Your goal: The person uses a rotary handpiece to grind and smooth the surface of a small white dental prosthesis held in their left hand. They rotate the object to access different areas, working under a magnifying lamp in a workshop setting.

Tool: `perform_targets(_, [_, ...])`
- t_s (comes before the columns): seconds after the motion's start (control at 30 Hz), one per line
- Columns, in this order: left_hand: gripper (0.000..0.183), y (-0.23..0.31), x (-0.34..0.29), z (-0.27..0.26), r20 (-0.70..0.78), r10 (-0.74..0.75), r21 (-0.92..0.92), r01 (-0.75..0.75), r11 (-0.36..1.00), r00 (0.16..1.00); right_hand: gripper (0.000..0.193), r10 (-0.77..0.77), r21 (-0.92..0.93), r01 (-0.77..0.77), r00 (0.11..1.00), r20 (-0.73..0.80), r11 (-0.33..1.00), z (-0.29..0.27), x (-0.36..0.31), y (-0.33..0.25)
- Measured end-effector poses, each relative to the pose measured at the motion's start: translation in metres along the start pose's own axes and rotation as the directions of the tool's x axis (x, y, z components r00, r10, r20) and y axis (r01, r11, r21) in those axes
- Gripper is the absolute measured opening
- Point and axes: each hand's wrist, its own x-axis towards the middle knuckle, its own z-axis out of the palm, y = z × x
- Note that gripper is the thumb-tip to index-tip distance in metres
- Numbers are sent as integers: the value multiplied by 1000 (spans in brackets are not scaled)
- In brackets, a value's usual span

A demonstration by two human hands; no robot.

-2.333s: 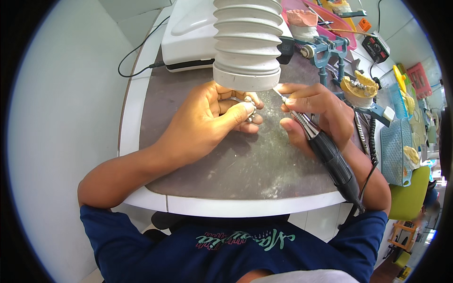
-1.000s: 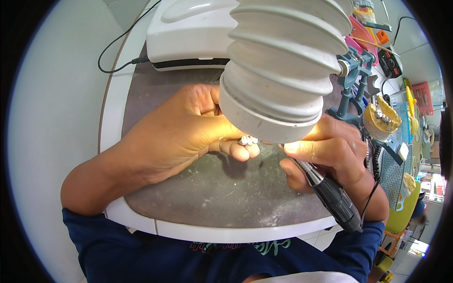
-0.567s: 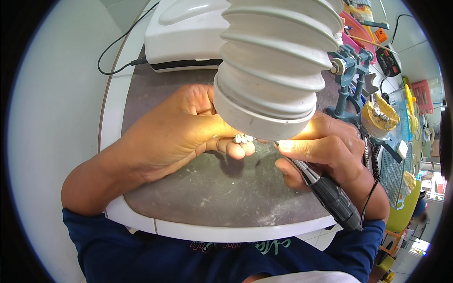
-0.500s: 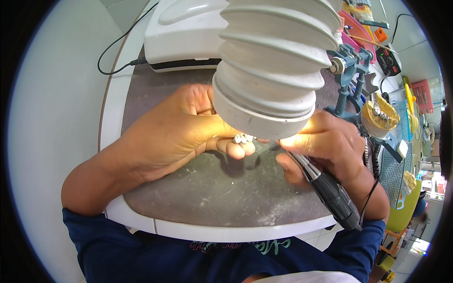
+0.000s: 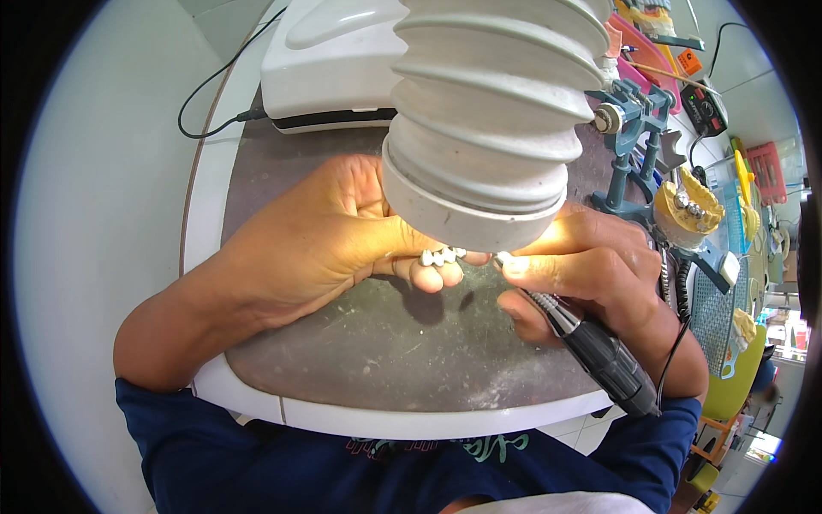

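In my left hand (image 5: 342, 231), the fingers are closed around a small metal dental bridge (image 5: 438, 256) of several joined tooth shapes, lying over the fingertips. My right hand (image 5: 591, 257) grips a black dental handpiece (image 5: 608, 355) with a ribbed silver neck, its rear pointing toward my right elbow. A small shiny metal piece (image 5: 502, 259) shows at my right thumb tip; whether it is a part of the handpiece or separate, I cannot tell. The hose end hides some fingers of both hands.
Over my hands hangs a ribbed white suction hose (image 5: 488, 120). A white machine (image 5: 330, 77) stands at the back left on the grey worktop (image 5: 368, 351). To the right are a blue-grey articulator (image 5: 638, 128), a yellow dental cast (image 5: 689, 210) with metal crowns, and a black control box (image 5: 706, 111).
The bridge has turned slightly between my left fingers. My right thumb has shifted a little, and a small metal piece now shows at its tip. The hose appears slightly further left.
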Motion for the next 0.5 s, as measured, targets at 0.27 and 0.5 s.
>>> perform_targets(0.27, [26,0,-2,1,-4,3,-63,-3,998,1000,23,3,-5,-3,1000,-1,1000,-1,3,-1])
perform_targets(0.5, [39,0,-1,2,-37,-8,-23,7,1000,999,24,24,-38,-24,1000,-5,999,-3,2,-3])
